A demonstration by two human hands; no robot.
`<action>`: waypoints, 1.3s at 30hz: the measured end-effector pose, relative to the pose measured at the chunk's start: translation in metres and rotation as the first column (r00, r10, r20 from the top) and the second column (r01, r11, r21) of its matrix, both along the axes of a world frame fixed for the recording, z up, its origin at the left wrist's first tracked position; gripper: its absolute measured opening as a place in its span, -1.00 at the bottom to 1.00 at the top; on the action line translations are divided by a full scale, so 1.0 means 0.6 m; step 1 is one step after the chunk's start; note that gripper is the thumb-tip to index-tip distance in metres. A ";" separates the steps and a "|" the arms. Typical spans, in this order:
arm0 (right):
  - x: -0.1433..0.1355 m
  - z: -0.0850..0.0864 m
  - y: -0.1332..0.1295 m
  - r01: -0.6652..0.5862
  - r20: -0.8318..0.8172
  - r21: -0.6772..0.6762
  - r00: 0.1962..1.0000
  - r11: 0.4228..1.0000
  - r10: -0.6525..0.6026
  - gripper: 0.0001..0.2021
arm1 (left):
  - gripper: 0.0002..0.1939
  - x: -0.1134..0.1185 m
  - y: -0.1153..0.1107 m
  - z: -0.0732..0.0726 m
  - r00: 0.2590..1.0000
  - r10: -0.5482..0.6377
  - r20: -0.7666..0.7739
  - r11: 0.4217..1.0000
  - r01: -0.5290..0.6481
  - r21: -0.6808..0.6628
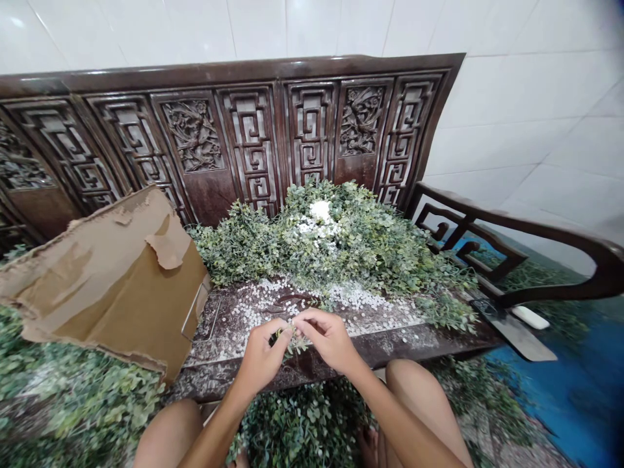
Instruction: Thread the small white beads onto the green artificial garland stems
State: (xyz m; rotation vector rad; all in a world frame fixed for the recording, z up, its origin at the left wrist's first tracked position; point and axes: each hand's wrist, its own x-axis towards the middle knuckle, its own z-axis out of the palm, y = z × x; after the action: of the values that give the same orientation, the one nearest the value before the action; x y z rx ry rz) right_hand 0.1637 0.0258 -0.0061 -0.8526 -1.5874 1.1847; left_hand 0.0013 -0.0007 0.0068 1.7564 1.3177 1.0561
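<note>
My left hand (266, 351) and my right hand (329, 338) meet over the front edge of the dark wooden bench. Both are closed in a pinch on a small sprig of green leaves (298, 344), partly hidden by the fingers. Just beyond them, many small white round pieces (273, 296) lie scattered over the bench seat. A large heap of leafy green sprigs (375, 244) rests against the carved backrest, with a pile of white pieces (319, 213) on top.
A torn cardboard piece (117, 273) leans at the left, beside a thin metal wire frame (213, 318). On the right are a curved armrest (541, 231), a phone (511, 330) and a white case (530, 318). More greenery (302, 426) lies below, between my legs.
</note>
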 end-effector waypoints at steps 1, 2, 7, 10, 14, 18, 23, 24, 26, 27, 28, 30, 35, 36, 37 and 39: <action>0.001 0.000 0.000 -0.011 -0.004 -0.004 1.000 1.000 0.011 -0.83 | -0.71 -0.001 0.000 0.000 1.000 -0.003 0.001 1.000 0.003 -0.009; 0.001 0.000 0.000 -0.020 -0.007 -0.008 1.000 1.000 0.020 -0.83 | -0.71 -0.001 0.000 0.000 1.000 -0.006 0.002 1.000 0.006 -0.020; 0.003 0.000 0.001 -0.038 0.011 0.001 0.999 0.999 0.038 -0.82 | -0.70 -0.003 0.001 -0.003 1.000 -0.007 -0.004 0.999 0.007 -0.040; 0.005 0.002 0.001 -0.033 0.051 0.044 0.998 0.998 0.031 -0.81 | -0.69 -0.003 0.002 -0.004 1.000 -0.017 -0.003 0.999 0.017 -0.034; 0.006 0.005 0.002 -0.026 0.083 0.100 0.996 0.995 0.017 -0.81 | -0.69 -0.004 0.003 -0.007 1.000 -0.028 -0.002 0.999 0.028 -0.040; 0.000 -0.001 0.002 0.017 0.049 0.070 0.999 0.997 -0.020 -0.79 | -0.69 -0.002 0.005 -0.008 0.999 -0.013 0.033 0.999 0.015 -0.043; -0.009 -0.014 0.001 0.071 0.011 0.037 0.997 0.997 -0.072 -0.80 | -0.68 0.001 0.005 -0.009 0.997 0.013 0.076 0.998 -0.008 -0.062; -0.010 -0.015 0.000 0.071 0.002 0.035 0.997 0.997 -0.071 -0.81 | -0.68 0.001 0.005 -0.009 0.997 0.013 0.080 0.998 -0.008 -0.068; -0.010 -0.016 0.000 0.065 -0.009 0.034 0.998 0.997 -0.065 -0.81 | -0.68 0.000 0.004 -0.010 0.996 0.016 0.084 0.997 -0.009 -0.078; -0.010 -0.015 0.000 0.061 -0.010 0.033 0.998 0.998 -0.061 -0.81 | -0.68 0.000 0.004 -0.011 0.996 0.019 0.082 0.997 -0.012 -0.082; -0.009 -0.014 0.000 0.058 -0.007 0.033 0.998 0.998 -0.058 -0.81 | -0.68 -0.001 0.004 -0.011 0.997 0.021 0.080 0.996 -0.015 -0.085; -0.008 -0.013 0.000 0.052 0.001 0.040 0.999 0.998 -0.052 -0.81 | -0.67 -0.001 0.004 -0.010 0.997 0.020 0.076 0.996 -0.014 -0.086; -0.008 -0.011 0.002 0.047 0.003 0.070 0.999 0.996 -0.047 -0.79 | -0.64 -0.002 0.003 -0.004 0.997 0.001 0.078 0.995 0.006 -0.099; -0.007 -0.011 0.002 0.043 0.003 0.070 0.999 0.997 -0.044 -0.79 | -0.64 -0.002 0.003 -0.003 0.997 -0.003 0.082 0.995 0.011 -0.102; -0.006 -0.010 0.003 0.036 0.005 0.070 0.999 0.997 -0.037 -0.78 | -0.64 -0.003 0.003 -0.002 0.996 -0.006 0.085 0.995 0.015 -0.103; -0.005 -0.007 0.004 0.012 0.015 0.075 1.000 0.997 -0.014 -0.79 | -0.65 -0.002 0.004 -0.002 0.996 -0.007 0.087 0.995 0.016 -0.102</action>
State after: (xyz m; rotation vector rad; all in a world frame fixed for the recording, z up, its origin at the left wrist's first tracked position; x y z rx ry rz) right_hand 0.1609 0.0280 -0.0103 -0.8241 -1.6263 1.1048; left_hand 0.0000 0.0015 0.0057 1.6224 1.2848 1.0279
